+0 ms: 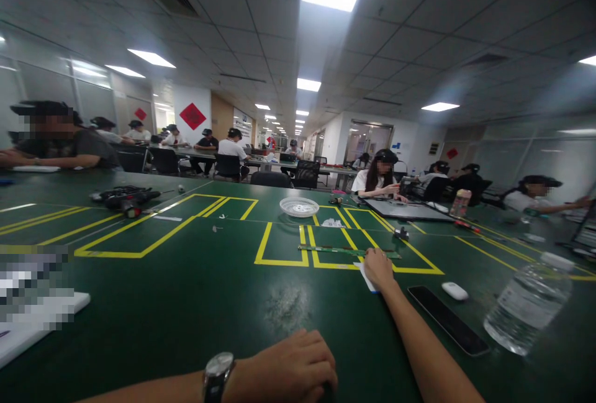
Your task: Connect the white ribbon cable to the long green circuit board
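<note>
My left hand (291, 366) rests on the green table (186, 303) near the front edge, fingers curled under, with a wristwatch (216, 373) on the wrist; nothing shows in it. My right hand (378, 268) reaches forward, knuckles up, fingers curled down onto a white slip of paper (367, 279). Just beyond its fingertips lies a long thin green strip (349, 251) across the yellow taped boxes. What the fingers grip, if anything, is hidden.
A black phone (447, 319), a small white case (454, 291) and a tipped water bottle (528, 303) lie right of my arm. A white basket (298, 206) sits farther back, a power drill (125, 197) at the left. Several people sit at neighbouring tables.
</note>
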Demonstrator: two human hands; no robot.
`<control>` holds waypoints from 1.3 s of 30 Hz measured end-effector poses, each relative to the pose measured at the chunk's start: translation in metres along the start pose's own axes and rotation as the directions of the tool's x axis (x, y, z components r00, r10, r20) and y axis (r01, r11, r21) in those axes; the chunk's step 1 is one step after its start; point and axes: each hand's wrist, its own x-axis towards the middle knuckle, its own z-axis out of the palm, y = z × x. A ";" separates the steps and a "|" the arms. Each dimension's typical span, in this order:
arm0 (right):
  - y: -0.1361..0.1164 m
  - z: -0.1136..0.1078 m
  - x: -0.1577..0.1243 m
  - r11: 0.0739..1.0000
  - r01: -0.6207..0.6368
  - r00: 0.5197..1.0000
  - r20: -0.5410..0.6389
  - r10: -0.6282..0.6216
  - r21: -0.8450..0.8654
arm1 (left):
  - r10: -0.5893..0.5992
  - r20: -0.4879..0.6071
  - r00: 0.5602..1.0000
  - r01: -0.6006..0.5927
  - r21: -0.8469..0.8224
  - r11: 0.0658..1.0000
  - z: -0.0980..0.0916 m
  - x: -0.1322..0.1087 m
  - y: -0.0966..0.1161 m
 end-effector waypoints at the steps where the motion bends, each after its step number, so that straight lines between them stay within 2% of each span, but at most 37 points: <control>1: 0.000 0.000 0.000 1.000 0.003 1.000 -0.005 -0.003 0.004 | 0.008 -0.003 1.000 -0.008 0.014 1.000 0.001 0.000 -0.001; 6: 0.002 0.003 0.000 1.000 0.017 1.000 -0.008 -0.016 0.025 | 0.024 -0.028 0.999 -0.023 0.050 0.999 0.004 0.000 -0.004; 14: 0.006 0.010 0.005 0.999 0.036 0.999 0.000 -0.036 0.033 | 0.032 0.005 0.999 -0.032 0.038 0.999 0.006 0.000 -0.008; 23: 0.009 0.015 0.009 1.000 0.014 0.999 0.052 -0.016 0.028 | 0.043 -0.007 0.999 -0.042 0.080 0.996 0.010 0.000 -0.012; 28: 0.007 0.014 0.007 0.998 -0.010 1.000 -0.017 0.011 0.062 | 0.055 -0.014 0.998 -0.053 0.090 0.995 0.016 0.000 -0.017; 34: 0.008 0.016 0.009 0.997 0.024 1.000 -0.018 -0.023 0.077 | 0.103 -0.051 0.993 -0.097 0.111 0.989 0.026 -0.001 -0.026; 39: 0.011 0.016 0.009 0.997 0.040 0.994 -0.103 -0.033 0.064 | 0.093 -0.059 0.994 -0.085 0.130 0.988 0.035 -0.001 -0.035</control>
